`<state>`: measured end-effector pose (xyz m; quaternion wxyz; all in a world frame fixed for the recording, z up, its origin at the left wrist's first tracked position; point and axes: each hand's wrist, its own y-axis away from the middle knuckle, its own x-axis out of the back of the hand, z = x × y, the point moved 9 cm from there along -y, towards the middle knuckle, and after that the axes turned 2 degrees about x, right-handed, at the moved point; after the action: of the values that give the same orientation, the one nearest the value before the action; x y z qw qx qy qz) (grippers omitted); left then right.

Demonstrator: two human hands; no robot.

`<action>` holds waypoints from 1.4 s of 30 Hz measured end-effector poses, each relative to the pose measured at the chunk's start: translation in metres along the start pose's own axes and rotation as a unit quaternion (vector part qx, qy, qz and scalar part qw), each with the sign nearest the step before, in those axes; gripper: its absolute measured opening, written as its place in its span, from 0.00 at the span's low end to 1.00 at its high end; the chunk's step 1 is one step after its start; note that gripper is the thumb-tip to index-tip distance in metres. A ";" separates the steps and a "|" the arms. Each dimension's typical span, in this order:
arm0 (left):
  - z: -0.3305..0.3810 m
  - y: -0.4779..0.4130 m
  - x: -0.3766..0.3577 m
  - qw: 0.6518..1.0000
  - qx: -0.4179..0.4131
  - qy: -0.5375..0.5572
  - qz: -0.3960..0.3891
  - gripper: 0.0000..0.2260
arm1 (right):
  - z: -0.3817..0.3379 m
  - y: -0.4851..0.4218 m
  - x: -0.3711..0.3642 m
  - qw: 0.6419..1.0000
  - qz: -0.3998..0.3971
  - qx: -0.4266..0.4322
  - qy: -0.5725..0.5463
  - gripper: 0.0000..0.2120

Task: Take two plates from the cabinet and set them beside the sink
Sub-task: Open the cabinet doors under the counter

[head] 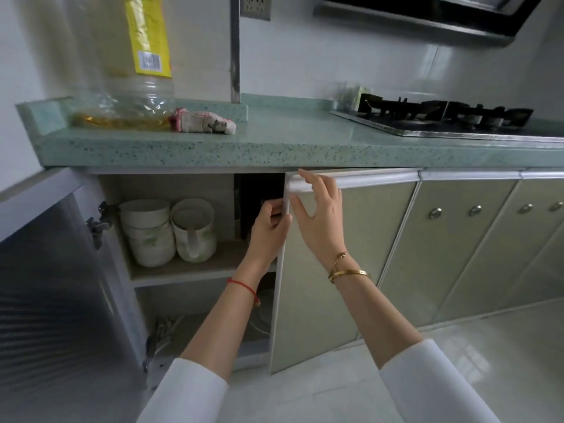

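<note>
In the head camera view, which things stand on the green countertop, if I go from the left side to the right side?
Clear plastic oil bottle with yellow label → crumpled white cloth with pink edge → vertical metal pipe against the wall → black gas stove with steel rim.

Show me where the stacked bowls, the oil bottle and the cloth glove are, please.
stacked bowls (pixel 149 236): head view, on the side of the stack, upper cabinet shelf.
oil bottle (pixel 143 96): head view, on its clear lower body.
cloth glove (pixel 203 121): head view, on its middle, lying on the counter.
</note>
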<state>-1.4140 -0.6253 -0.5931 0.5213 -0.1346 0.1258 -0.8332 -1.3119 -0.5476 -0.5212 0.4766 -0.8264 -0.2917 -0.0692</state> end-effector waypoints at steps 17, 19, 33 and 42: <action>0.053 0.125 -0.094 0.975 -0.060 0.152 -0.152 0.11 | -0.017 0.082 0.162 0.984 0.178 0.005 0.013 0.10; 0.056 0.133 -0.112 0.969 -0.046 0.176 -0.166 0.12 | -0.013 0.088 0.182 0.982 0.188 0.001 0.027 0.09; 0.088 0.189 -0.292 0.926 -0.023 0.209 -0.314 0.19 | 0.069 0.133 0.343 0.930 0.330 -0.125 0.101 0.05; 0.102 0.189 -0.345 0.926 -0.069 0.178 -0.327 0.19 | 0.113 0.128 0.374 0.912 0.365 -0.168 0.085 0.06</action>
<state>-1.0750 -0.4014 -0.5965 0.1785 -0.0533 0.2227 -0.9569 -0.9533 -0.3466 -0.5303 0.3457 -0.9342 0.0876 -0.0084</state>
